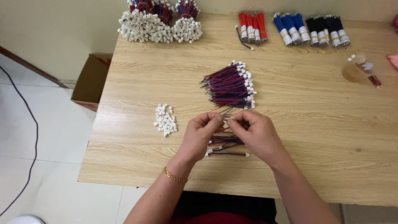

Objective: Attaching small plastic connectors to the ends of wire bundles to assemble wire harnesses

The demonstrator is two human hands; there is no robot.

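Observation:
My left hand and my right hand meet fingertip to fingertip over the wooden table, pinching a thin red, blue and black wire piece between them. Under my hands lies a small stack of wire leads with white connectors. Just beyond my fingers sits a larger pile of finished red-blue leads with white plugs. To the left of my left hand is a small heap of loose white plastic connectors. A gold bracelet circles my left wrist.
Along the far edge stand big bundles of white-plugged leads, then red, blue and black wire bundles. A clear plastic cup lies at right. A cardboard box and a black cable are on the tiled floor at left.

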